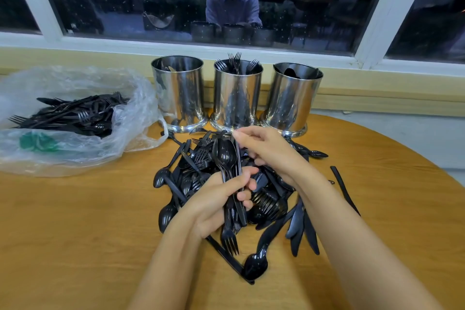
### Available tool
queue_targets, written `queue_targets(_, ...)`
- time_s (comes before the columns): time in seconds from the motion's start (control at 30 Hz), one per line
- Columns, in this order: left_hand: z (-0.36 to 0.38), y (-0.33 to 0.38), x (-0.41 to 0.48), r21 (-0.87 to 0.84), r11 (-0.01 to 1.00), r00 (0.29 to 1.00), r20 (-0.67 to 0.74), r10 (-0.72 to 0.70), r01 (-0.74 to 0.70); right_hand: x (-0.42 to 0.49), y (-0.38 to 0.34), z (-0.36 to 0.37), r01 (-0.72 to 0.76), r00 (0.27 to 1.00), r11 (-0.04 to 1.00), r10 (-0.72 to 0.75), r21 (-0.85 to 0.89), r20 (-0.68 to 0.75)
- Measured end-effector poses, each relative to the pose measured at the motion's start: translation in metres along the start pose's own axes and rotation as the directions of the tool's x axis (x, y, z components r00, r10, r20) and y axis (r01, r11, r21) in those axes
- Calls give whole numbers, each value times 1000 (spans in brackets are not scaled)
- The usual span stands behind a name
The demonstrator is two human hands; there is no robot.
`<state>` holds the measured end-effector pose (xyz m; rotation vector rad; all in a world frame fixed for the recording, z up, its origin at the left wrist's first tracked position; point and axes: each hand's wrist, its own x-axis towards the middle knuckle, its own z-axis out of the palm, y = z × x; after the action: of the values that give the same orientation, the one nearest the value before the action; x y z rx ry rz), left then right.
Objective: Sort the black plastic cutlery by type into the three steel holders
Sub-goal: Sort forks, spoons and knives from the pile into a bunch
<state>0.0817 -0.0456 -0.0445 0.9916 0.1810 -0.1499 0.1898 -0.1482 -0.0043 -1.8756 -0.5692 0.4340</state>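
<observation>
Head view: left hand (216, 199) hides cutlery bundle (226, 156) handles.

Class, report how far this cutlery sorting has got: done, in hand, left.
Done: forks stand in the middle holder; a few pieces show in the left holder and right holder. In hand: the left hand grips a mixed bundle, the right hand pinches one handle. Left: the big pile and the bagful.
</observation>
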Motion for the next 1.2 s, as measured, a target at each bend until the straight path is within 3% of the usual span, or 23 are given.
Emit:
queue_targets(0.1,0,0,-1,52,998,999,47,-26,23,-2,1,-7,-57,997,998,58,22,-54)
queue_targets(0.17,1,0,-1,69,997,998,59,-24,20,-5,0,-10,-114,993,993,114,34,-2)
queue_targets(0.33,2,0,-2,83,997,997,72,0,-6,-8,4,-10,-20,995,988,5,153,100)
queue_targets(0.6,0,-2,3,177,979,986,-119,121,-99,-12,10,-14,38,999,947,-32,319,-23)
queue_targets(0.7,-6,0,5,57,987,966,-205,157,-149,-15,14,-23,52,992,949,-14,309,-124)
queue_targets(0.83,-12,4,9,-41,974,929,-311,200,-224,-32,34,-43,26,957,987,21,156,-289)
queue_targets(0.97,-8,2,10,-64,976,930,-321,178,-209,-53,65,-38,-64,926,989,10,-132,-376)
queue_targets(1.07,-5,-1,8,-78,977,935,-314,164,-198,-59,78,-27,-89,921,936,-53,-340,-385)
queue_targets(1.2,-2,-3,9,-67,980,934,-320,156,-187,-56,70,-14,-175,935,776,-61,-606,-349)
